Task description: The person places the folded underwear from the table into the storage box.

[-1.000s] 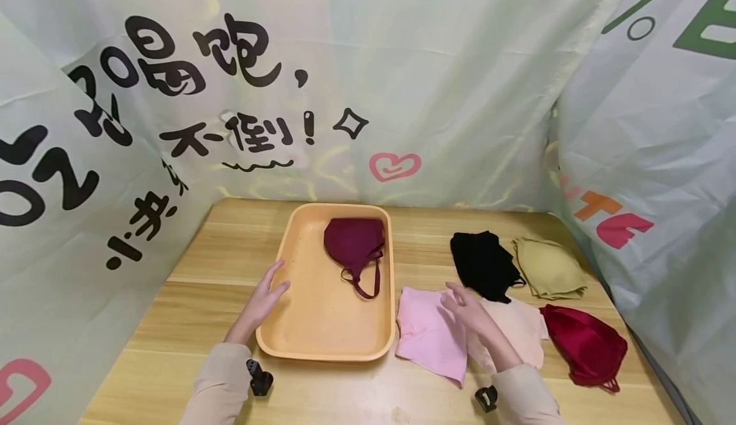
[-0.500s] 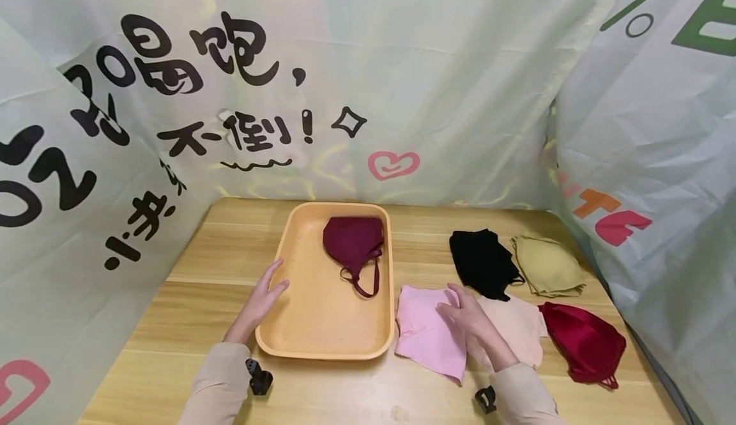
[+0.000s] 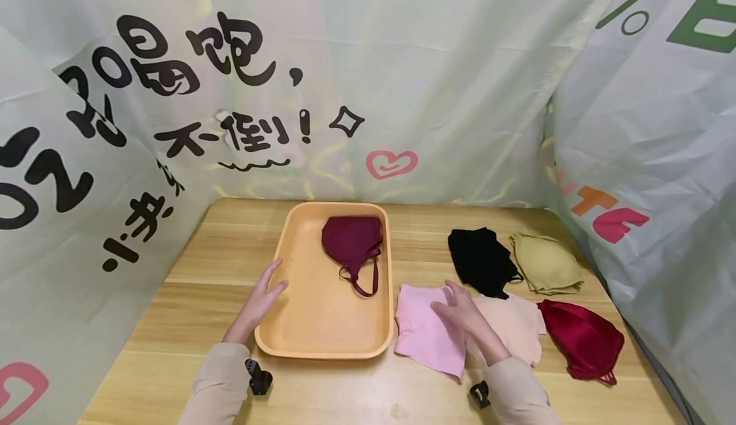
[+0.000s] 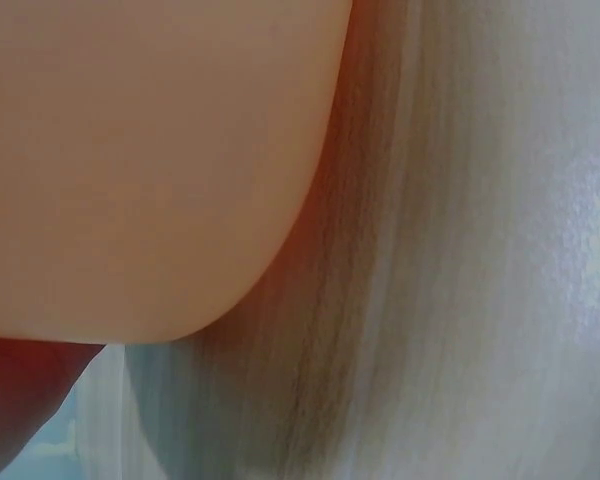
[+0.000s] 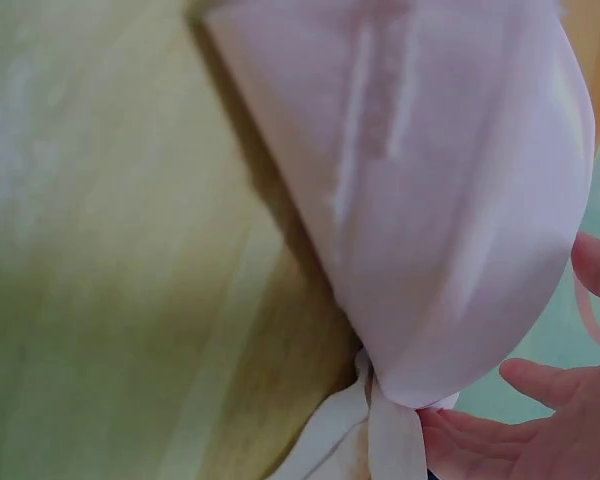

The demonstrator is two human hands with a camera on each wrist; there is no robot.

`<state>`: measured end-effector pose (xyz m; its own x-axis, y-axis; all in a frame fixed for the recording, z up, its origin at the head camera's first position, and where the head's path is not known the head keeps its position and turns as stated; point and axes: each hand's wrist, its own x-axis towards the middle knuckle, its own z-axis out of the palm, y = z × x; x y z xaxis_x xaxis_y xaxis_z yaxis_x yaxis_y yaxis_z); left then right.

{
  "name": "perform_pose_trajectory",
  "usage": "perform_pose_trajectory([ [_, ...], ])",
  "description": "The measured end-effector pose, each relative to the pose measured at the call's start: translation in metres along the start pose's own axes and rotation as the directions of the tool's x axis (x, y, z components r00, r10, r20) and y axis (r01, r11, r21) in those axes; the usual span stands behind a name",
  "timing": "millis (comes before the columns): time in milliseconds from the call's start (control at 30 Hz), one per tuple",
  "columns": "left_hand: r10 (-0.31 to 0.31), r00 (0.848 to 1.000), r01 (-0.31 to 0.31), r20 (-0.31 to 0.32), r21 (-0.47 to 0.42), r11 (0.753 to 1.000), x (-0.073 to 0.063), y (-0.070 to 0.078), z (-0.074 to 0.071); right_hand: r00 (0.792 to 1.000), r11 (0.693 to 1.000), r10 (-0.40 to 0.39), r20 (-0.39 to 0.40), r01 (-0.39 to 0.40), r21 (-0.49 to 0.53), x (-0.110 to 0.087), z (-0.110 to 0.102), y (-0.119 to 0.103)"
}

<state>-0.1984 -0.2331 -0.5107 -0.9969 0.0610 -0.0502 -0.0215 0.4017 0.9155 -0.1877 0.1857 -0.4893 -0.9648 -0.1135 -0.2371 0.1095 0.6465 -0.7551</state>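
Observation:
In the head view my left hand (image 3: 261,300) rests at the left rim of an orange plastic tray (image 3: 324,353), fingers extended. The tray's smooth wall (image 4: 160,180) fills the upper left of the left wrist view. A dark maroon bra (image 3: 352,239) lies in the tray's upper right part, its strap trailing toward the front. My right hand (image 3: 462,310) is over the right edge of a folded pink garment (image 3: 428,335), fingers spread and loosely bent. Up close in the right wrist view, my fingertips (image 5: 470,430) are at the edge of that pink cloth; whether they press it I cannot tell.
Right of the pink piece lie a pale peach garment (image 3: 512,326), a black garment (image 3: 480,262), a beige folded garment (image 3: 546,264) and a shiny red bra (image 3: 583,339). Printed cloth curtains (image 3: 460,92) close off the back and sides of the wooden table (image 3: 190,310).
My right hand has shifted slightly left over the pink garment. The left hand stays at the tray's rim, and the clothes lie as before; the head view has drifted a little.

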Motion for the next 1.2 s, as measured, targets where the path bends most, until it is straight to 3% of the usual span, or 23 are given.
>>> perform_pose_trajectory([
  [333,0.012,1.0,-0.012,-0.009,-0.001,1.0,0.001,-0.001,0.0,0.999,0.997,0.002,0.038,0.001,-0.075,-0.007,-0.003,-0.003],
  [500,0.008,1.0,-0.008,-0.003,-0.005,1.0,0.001,-0.001,0.0,0.996,0.996,0.038,0.086,-0.045,0.075,-0.004,-0.002,0.001],
  [700,0.009,1.0,-0.008,0.003,-0.007,1.0,0.001,-0.002,0.0,0.988,0.939,0.089,0.127,-0.126,0.321,0.001,0.004,0.004],
  [900,0.017,1.0,-0.017,-0.002,-0.019,1.0,0.0,-0.003,0.0,0.979,0.88,0.065,0.194,-0.148,0.452,-0.001,0.007,0.003],
  [1033,0.023,1.0,-0.023,-0.006,-0.013,1.0,-0.001,-0.002,0.0,0.968,0.843,-0.01,0.25,-0.126,0.523,-0.004,0.007,0.005],
  [1200,0.008,1.0,-0.008,-0.003,-0.009,1.0,0.0,-0.001,0.0,0.935,0.79,-0.156,0.317,-0.075,0.609,-0.006,0.007,0.008],
])
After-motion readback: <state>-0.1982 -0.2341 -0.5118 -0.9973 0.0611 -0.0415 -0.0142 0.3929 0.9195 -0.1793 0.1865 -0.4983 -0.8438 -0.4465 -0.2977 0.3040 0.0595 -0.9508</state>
